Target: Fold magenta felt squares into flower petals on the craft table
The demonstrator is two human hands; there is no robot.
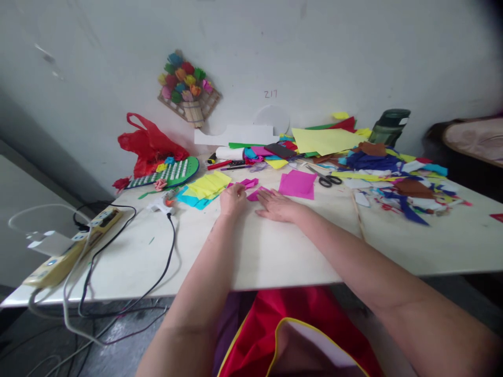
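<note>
My left hand (232, 199) rests on the white table with its fingers curled together. Folded magenta paper (249, 183) lies right at its fingertips, and whatever the fingers pinch is hidden. Beside it my right hand (278, 206) lies flat, fingers stretched out, pressing on a small magenta paper piece (253, 196). A larger magenta paper square (301, 184) lies just beyond the right hand. To the left of my left hand are yellow paper sheets (208, 183) on top of blue paper (195, 200). Black-handled scissors (329, 180) lie to the right of the magenta square.
A white glue gun (161, 203) with a black cord lies left, near a power strip (74, 251). Behind are a green board (184, 173) and red plastic bag (153, 139). Fabric and paper scraps (412, 186) heap at right, before a bottle (389, 127). A thin stick (358, 217) lies nearer.
</note>
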